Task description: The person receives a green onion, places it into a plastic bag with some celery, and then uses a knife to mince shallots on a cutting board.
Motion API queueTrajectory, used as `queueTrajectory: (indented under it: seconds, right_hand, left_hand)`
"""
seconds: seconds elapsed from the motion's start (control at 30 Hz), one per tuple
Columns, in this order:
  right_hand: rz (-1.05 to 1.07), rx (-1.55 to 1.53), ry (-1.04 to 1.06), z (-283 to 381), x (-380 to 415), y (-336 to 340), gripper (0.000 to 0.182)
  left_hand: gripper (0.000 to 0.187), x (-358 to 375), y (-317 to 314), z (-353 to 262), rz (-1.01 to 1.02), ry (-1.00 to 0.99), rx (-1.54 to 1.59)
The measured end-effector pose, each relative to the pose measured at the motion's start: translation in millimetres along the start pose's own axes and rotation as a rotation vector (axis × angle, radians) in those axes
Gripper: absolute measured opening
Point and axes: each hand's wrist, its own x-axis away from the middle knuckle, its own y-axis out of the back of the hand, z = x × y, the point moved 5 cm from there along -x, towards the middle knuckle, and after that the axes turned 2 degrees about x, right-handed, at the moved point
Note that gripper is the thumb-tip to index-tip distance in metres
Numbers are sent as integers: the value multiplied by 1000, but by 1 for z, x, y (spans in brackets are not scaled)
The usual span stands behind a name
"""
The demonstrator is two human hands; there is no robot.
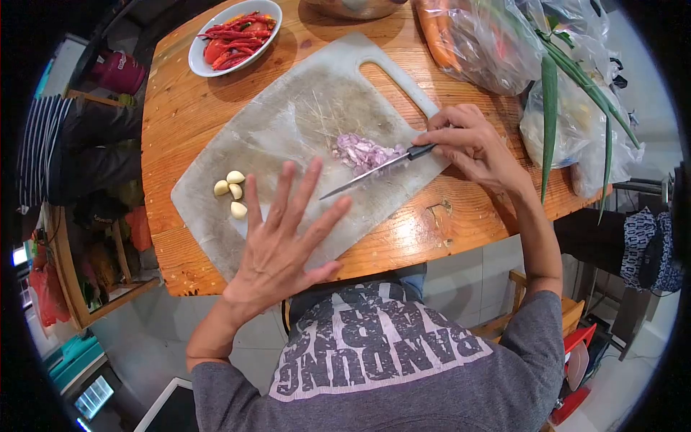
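Head view, looking straight down over a wooden desk (180, 129) with a big, pretty scuffed cutting board (277, 119) set at an angle on top. Got the right hand (475, 147) wrapped around the black handle of a knife (381, 170), just beside the board's cut-out grip. Blade slanting down and left, right along the near side of a little heap of chopped purple bits (358, 150), shallot by the look, just right of the middle of the board. Can't tell about blade touching board or not.

Left hand (277, 234) with nothing in it, wide, fingers all fanned out, back up, over the near left part of the board. Can't tell about actual contact there either. Just beside the fingertips on the left, four peeled garlic cloves (236, 190) bunched loosely on the board.

Up past the far left edge, a white bowl (196, 57) of red chillies (241, 45) plus some round red stuff, probably tomatoes. Over on the far right, clear plastic bags (497, 54), one with carrots (434, 36) inside, and long green leaves (550, 119) hanging over the desk edge.
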Motion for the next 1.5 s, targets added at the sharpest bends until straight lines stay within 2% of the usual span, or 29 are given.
queueTrajectory:
  seconds: [0.1,0.2,0.23,0.33,0.37,0.47,0.5,0.6,0.7,0.8,0.93,1.03,1.23,1.33,1.5]
  right_hand:
    - [50,-56,-12,-1,-2,-1,26]
    - [-2,-52,-4,4,-7,-4,26]
    - [-29,-66,1,4,-9,-4,26]
    - [-89,-107,26,4,-12,-5,27]
    - [-92,-117,32,5,-14,-8,27]
    - [-80,-227,9,4,-14,-14,26]
    - [-77,-272,-7,3,-14,-16,26]
    - [-112,-211,16,10,-14,-15,26]
    - [-133,-135,38,6,-13,-19,26]
    - [-123,-127,4,8,-16,-20,28]
    - [-166,-126,18,8,-16,-21,26]
    - [-152,-121,28,8,-14,-21,26]
    - [-160,-125,11,5,-14,-23,26]
    - [-171,-120,-30,3,-12,-21,26]
    - [-187,-236,-154,0,-10,-15,28]
  left_hand:
    - [99,14,-4,5,-12,91,80]
    - [100,20,1,9,-15,132,4]
    - [91,24,1,12,-3,178,15]
    - [69,26,-1,8,-54,87,-144]
    - [39,24,0,0,-137,68,-96]
    - [27,19,-7,-21,-463,7,-73]
    - [20,14,-3,-25,-492,89,-44]
    - [17,4,7,-24,-439,308,79]
    - [14,-2,-5,-33,-485,249,101]
    - [11,-26,-30,-48,-542,39,-53]
    - [12,-43,-46,-42,-456,27,-134]
    - [15,-46,-49,-42,-451,-5,-114]
    - [11,-44,-41,-47,-421,-60,-168]
    - [11,-37,1,-29,-602,24,-108]
    - [16,-40,27,9,-551,185,-44]
